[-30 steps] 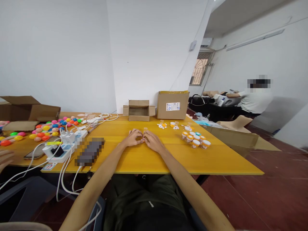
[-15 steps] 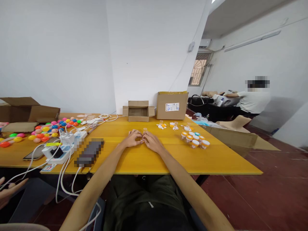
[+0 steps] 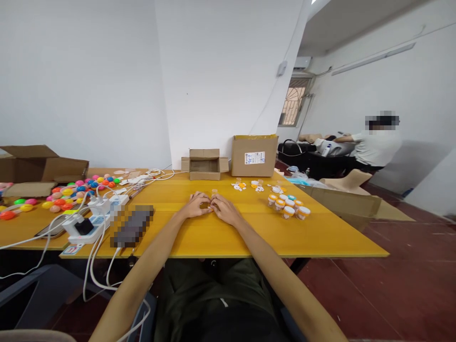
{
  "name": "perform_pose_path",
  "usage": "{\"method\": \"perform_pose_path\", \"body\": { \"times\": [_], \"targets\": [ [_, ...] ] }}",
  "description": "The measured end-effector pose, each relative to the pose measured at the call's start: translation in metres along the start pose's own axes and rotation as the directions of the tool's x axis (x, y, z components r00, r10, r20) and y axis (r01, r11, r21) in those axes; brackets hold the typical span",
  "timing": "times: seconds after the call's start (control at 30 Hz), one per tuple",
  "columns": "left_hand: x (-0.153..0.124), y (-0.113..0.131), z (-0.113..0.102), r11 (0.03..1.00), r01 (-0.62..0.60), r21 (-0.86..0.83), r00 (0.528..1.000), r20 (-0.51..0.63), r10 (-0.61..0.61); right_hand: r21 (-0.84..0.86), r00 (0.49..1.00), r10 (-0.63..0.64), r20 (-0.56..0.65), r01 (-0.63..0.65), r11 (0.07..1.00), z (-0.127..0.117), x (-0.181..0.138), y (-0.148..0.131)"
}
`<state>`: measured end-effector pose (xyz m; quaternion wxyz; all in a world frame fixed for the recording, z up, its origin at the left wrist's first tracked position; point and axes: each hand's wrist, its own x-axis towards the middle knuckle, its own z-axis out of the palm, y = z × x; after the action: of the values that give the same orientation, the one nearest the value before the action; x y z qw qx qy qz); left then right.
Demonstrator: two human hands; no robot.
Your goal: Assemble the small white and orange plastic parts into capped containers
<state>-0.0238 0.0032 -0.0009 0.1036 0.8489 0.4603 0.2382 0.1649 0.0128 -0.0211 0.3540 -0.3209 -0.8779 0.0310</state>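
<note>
My left hand (image 3: 196, 205) and my right hand (image 3: 224, 209) rest on the table in front of me, fingers curled and fingertips meeting. Whatever they pinch between them is hidden or too small to make out. Just behind the fingertips stands a small clear plastic cup (image 3: 214, 191). Several small clear jars with orange, white and teal lids (image 3: 289, 204) are grouped to the right of my hands. Farther back lie loose white and orange pieces (image 3: 238, 186), with another pile of small white parts (image 3: 257, 187) beside them.
On the yellow table (image 3: 213, 242), a small open carton (image 3: 204, 167) and a larger cardboard box (image 3: 254, 156) stand by the wall. To the left are a phone (image 3: 132, 227), a power strip (image 3: 96, 223) with cables and colourful plastic balls (image 3: 76, 192). A person (image 3: 375, 145) sits far right.
My hands hold nearly the same pose. Another person's hand at the lower left has left the view, and the white cable there has shifted.
</note>
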Motion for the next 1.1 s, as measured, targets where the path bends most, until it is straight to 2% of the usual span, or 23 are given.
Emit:
{"method": "perform_pose_path", "body": {
  "times": [0.27, 0.53, 0.63, 0.83, 0.97, 1.1],
  "targets": [
    [0.001, -0.002, -0.012, 0.997, 0.056, -0.050, 0.994, -0.086, -0.060, 0.038, 0.998, 0.053, 0.017, -0.054, 0.998, -0.001, 0.001, -0.001],
    [0.002, -0.017, -0.020, 0.982, 0.170, -0.078, 0.952, -0.245, -0.184, 0.111, 0.996, 0.094, 0.005, -0.094, 0.989, 0.001, 0.002, 0.002],
    [0.001, -0.024, -0.020, 0.975, 0.207, -0.077, 0.948, -0.232, -0.220, 0.139, 0.992, 0.126, -0.015, -0.123, 0.983, 0.001, 0.002, 0.003],
    [-0.002, -0.031, -0.018, 0.956, 0.289, -0.045, 0.950, -0.111, -0.292, 0.207, 0.985, 0.165, -0.046, -0.152, 0.966, 0.000, 0.002, 0.007],
    [-0.002, -0.034, -0.018, 0.967, 0.246, -0.067, 0.962, -0.104, -0.252, 0.238, 0.981, 0.194, -0.013, -0.185, 0.953, 0.001, 0.003, 0.009],
    [-0.001, -0.037, -0.017, 0.962, 0.178, -0.206, 0.969, -0.132, -0.207, 0.243, 0.984, 0.174, 0.032, -0.177, 0.954, 0.002, 0.002, 0.008]
  ]
}}
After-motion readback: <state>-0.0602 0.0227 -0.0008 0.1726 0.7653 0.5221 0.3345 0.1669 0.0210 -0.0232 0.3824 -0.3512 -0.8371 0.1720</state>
